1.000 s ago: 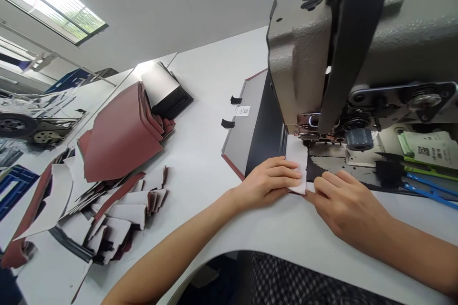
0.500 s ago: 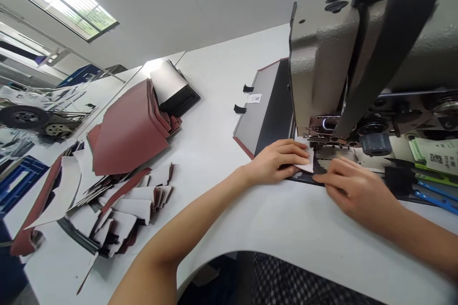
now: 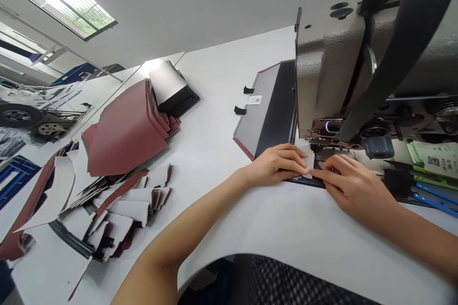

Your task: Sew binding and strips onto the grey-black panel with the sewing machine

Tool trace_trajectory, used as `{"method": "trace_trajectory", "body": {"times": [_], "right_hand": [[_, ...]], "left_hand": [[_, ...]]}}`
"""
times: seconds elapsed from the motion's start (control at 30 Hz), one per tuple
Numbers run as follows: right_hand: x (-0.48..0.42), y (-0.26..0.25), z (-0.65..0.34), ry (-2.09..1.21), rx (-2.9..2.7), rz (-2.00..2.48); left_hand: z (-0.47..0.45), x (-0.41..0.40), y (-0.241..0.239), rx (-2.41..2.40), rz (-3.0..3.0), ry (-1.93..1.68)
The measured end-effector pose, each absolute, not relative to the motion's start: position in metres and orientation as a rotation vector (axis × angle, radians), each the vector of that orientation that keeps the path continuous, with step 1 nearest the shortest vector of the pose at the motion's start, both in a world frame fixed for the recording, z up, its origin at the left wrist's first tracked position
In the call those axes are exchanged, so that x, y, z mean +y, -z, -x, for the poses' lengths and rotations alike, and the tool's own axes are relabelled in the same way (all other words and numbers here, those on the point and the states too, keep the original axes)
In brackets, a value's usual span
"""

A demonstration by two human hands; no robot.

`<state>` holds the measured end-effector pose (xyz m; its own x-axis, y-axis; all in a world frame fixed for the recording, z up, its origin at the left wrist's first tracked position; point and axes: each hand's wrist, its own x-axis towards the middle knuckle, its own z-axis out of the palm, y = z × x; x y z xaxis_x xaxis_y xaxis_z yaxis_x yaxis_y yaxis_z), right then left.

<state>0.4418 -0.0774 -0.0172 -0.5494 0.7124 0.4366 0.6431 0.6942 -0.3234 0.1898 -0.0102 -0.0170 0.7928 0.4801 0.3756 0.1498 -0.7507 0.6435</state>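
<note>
**On the white worktop (image 3: 282, 233), a white strip (image 3: 307, 155) is being pressed flat**

It is lying on a black panel (image 3: 304, 180) under the sewing machine (image 3: 331, 71). The left hand (image 3: 275, 166) is pressing down, fingers together; the right hand (image 3: 352, 189) is pressing alongside, fingertips at its edge. Maroon leather pieces (image 3: 125, 128) are piling well left.

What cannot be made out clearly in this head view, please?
Head view only:
Needle: hidden by the machine head.
White piece: lower part hidden by left hand and right hand.
Printed tag: too small to read.
Machine's right end: cut off by the picture's edge.
</note>
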Motion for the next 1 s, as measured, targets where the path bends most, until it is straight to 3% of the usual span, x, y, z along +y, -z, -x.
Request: {"method": "trace_trajectory", "body": {"times": [0.27, 1.0], "right_hand": [[-0.074, 0.016, -0.439, 0.061, -2.416, 1.111], [-0.073, 0.025, -0.443, 0.024, -2.403, 1.09]], "left_hand": [[-0.194, 0.01, 0.008, 0.485, -2.404, -0.577], [-0.199, 0.039, 0.016, 0.51, -2.456, -0.636]]}}
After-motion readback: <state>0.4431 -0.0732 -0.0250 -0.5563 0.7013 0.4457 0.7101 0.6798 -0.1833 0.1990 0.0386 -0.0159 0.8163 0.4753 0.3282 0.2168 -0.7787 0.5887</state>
